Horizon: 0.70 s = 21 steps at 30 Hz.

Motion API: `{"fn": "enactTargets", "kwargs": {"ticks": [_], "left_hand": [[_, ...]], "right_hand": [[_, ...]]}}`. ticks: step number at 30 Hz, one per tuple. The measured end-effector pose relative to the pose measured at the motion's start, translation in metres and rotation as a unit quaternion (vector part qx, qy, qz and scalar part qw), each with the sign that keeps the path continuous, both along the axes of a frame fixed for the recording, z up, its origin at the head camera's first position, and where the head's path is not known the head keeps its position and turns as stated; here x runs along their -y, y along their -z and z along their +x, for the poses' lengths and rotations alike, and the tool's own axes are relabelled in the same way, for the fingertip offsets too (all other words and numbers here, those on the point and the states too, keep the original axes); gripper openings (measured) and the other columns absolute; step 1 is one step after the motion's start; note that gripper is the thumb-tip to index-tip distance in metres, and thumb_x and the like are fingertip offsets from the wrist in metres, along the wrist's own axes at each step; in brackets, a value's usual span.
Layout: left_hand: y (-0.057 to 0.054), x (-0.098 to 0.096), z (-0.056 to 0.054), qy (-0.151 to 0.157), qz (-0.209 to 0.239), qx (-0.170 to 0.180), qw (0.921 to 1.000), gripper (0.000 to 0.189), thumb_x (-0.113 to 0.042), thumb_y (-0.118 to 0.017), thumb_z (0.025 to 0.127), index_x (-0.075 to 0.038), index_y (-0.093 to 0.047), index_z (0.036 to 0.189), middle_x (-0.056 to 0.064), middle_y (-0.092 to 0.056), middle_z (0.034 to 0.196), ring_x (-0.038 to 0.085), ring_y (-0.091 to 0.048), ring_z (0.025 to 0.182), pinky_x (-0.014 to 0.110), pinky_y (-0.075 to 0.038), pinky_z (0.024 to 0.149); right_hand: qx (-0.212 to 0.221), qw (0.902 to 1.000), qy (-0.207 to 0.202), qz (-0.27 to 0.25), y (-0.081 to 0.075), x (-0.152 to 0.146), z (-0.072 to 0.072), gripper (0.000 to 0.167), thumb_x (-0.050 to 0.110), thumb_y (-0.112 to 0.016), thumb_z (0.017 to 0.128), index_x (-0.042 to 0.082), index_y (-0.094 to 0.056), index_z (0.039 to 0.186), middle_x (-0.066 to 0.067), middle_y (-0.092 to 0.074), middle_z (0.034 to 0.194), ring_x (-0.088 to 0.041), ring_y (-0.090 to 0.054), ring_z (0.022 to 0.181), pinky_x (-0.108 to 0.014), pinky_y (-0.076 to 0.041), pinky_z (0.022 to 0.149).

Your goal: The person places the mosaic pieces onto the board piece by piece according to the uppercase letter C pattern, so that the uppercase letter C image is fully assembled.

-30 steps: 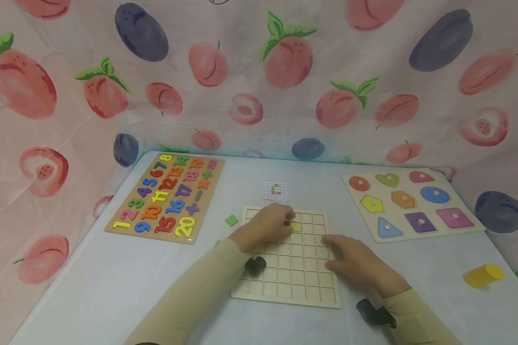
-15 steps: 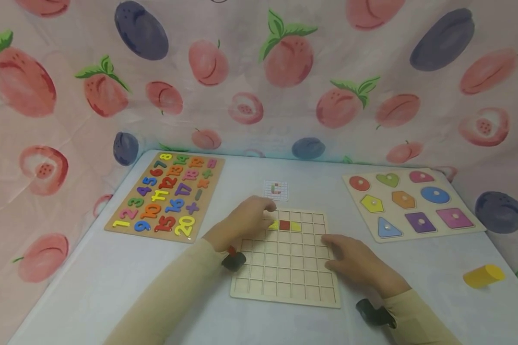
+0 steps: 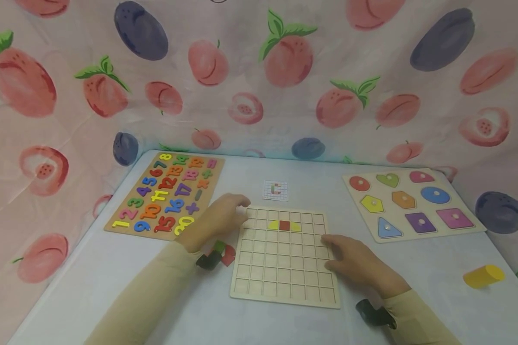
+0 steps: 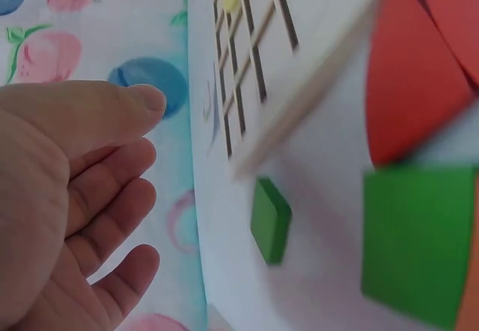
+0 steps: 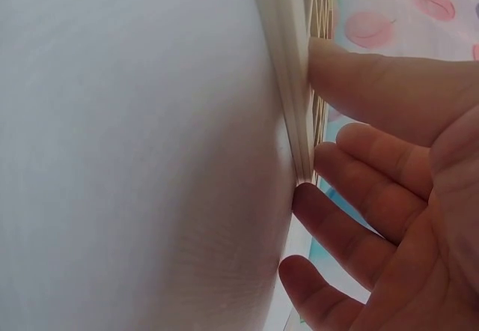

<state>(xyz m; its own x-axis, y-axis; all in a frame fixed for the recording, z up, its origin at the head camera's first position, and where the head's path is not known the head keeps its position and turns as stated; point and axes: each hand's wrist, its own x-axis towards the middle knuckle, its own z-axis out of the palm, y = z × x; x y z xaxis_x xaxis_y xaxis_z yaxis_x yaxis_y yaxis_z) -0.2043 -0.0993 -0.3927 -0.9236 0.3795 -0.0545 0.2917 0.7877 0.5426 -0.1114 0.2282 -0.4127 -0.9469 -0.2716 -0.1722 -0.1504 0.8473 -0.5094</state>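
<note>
A wooden grid board (image 3: 285, 268) lies in the middle of the table. In its second row sit a red square (image 3: 284, 225) and two yellow quarter-round pieces, one on each side of it. My left hand (image 3: 220, 218) hovers at the board's upper left corner, fingers loosely bent and holding nothing. In the left wrist view a small green square (image 4: 270, 222) lies below that hand, near red pieces (image 4: 415, 76) and a larger-looking green piece (image 4: 418, 245). My right hand (image 3: 358, 261) rests its fingertips against the board's right edge (image 5: 288, 69).
A small pattern card (image 3: 276, 190) lies behind the board. To the left is a number puzzle board (image 3: 155, 218), partly covered by my left hand. A shape puzzle board (image 3: 397, 230) lies at the right, with a yellow cylinder (image 3: 483, 276) in front of it.
My left hand has let go of the yellow piece and moved left off the grid, uncovering the row of pieces and the loose ones at left. My right hand stays put.
</note>
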Motion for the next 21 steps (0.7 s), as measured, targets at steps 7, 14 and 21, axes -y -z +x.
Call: {"fn": "enactTargets", "kwargs": {"ticks": [7,14,21], "left_hand": [[0.007,0.018,-0.001,-0.015,-0.001,0.011,0.9998,0.036,-0.015,-0.068,0.093,-0.004,-0.064,0.128,0.01,-0.064,0.128,0.031,-0.053,0.127,0.046,-0.044,0.105],[0.017,0.03,-0.002,-0.033,0.005,0.033,0.9989,0.039,-0.016,-0.069,0.093,-0.003,-0.063,0.129,0.01,-0.064,0.128,0.03,-0.056,0.125,0.046,-0.046,0.103],[0.024,0.035,-0.001,-0.057,-0.001,0.059,0.9966,0.043,-0.023,-0.073,0.093,-0.006,-0.062,0.131,0.008,-0.063,0.13,0.028,-0.055,0.126,0.045,-0.045,0.104]], "right_hand": [[0.005,1.0,0.002,0.003,-0.001,0.001,0.001,0.061,0.012,-0.077,0.084,0.001,-0.055,0.139,-0.019,-0.053,0.143,-0.042,-0.042,0.136,-0.056,-0.033,0.111],[0.009,0.9999,0.006,0.008,-0.001,0.002,0.001,0.061,0.012,-0.077,0.084,0.001,-0.055,0.14,-0.019,-0.053,0.144,-0.042,-0.042,0.136,-0.056,-0.033,0.111],[0.01,0.9999,0.008,0.004,-0.001,0.002,0.001,0.061,0.011,-0.077,0.083,0.002,-0.055,0.139,-0.019,-0.053,0.143,-0.042,-0.042,0.136,-0.056,-0.033,0.111]]}}
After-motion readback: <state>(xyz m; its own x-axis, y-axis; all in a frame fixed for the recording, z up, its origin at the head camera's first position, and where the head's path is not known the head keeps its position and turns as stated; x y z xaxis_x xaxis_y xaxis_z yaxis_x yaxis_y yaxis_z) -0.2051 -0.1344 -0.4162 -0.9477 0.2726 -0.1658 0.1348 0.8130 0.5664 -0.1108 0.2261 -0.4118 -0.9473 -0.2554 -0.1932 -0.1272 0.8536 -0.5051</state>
